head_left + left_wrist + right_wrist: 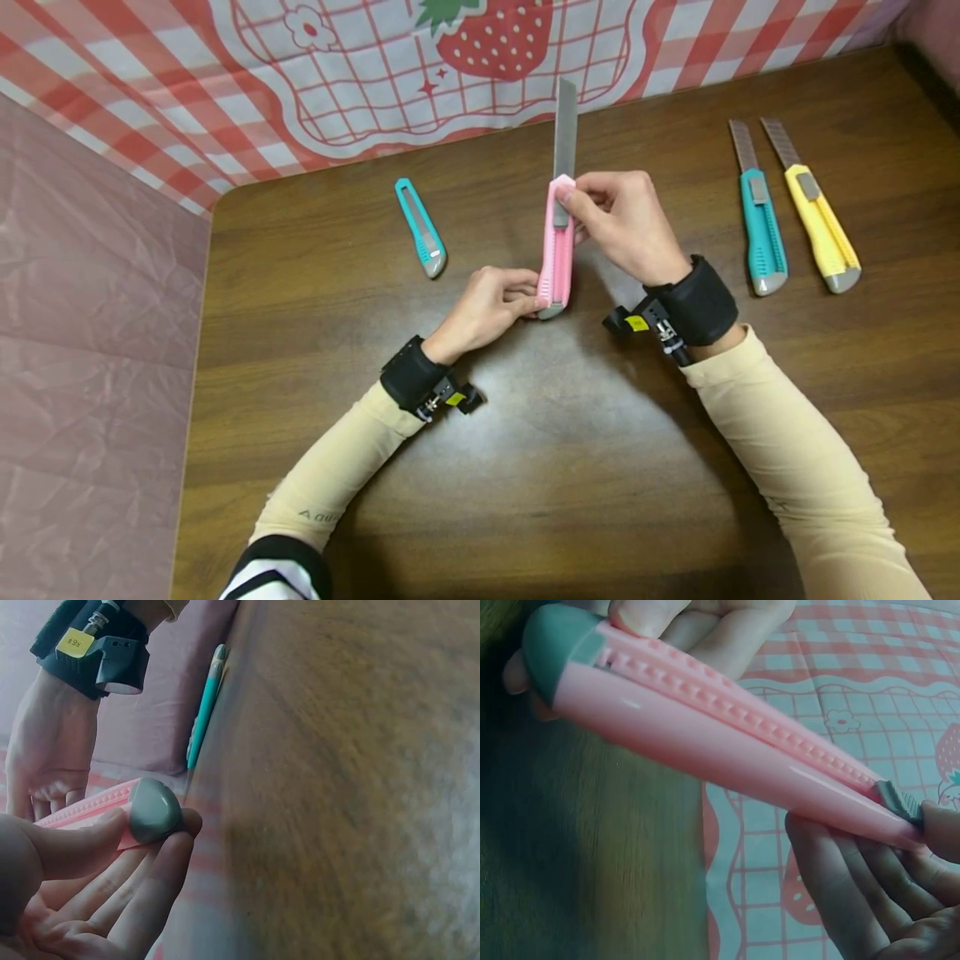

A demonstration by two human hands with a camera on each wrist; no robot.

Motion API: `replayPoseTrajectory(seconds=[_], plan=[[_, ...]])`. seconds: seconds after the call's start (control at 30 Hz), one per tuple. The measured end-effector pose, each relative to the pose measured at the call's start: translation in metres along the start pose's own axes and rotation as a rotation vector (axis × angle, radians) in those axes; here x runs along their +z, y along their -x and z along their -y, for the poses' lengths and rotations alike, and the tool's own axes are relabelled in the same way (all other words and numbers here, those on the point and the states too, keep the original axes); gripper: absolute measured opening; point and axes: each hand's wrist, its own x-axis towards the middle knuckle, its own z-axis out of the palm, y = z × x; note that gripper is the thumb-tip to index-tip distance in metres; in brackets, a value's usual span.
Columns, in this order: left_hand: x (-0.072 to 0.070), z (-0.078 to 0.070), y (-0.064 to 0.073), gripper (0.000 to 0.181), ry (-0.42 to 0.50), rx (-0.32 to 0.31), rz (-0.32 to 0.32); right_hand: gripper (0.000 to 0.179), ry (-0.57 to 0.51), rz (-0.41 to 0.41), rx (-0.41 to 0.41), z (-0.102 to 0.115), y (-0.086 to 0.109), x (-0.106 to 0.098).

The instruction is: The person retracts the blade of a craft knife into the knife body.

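Observation:
A pink utility knife (557,250) is held upright over the table between both hands, its long blade (566,125) out and pointing away. My left hand (491,308) pinches its grey end cap (155,811) between thumb and fingers. Near the blade end, my right hand (626,221) grips the pink body, the thumb on the grey slider (898,801). In the right wrist view the toothed slot along the body shows plainly; the blade is out of that view.
A small teal utility knife (421,229) lies left of the hands, no long blade showing. Over to the right lie a teal utility knife (763,225) and a yellow one (822,225), blades extended. A red-checked strawberry cloth (360,100) hangs behind the brown table (300,333).

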Motion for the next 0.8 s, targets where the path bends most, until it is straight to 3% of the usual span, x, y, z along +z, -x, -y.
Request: replayPoseTrajectory(seconds=[0.17,0.5,0.8], plan=[[0.0,0.001,-0.001,0.021,-0.001,-0.028,-0.039,0.019,-0.035,-0.008,-0.004,0.015,0.002,-0.002],[0.001,0.001,-0.002,0.019,-0.009,-0.037,-0.058,0.018,-0.001,-0.021,-0.03,0.015,0.002,-0.001],[0.002,0.0,-0.001,0.021,0.019,-0.051,-0.062,0.017,0.0,-0.025,-0.029,-0.015,-0.004,0.002]])
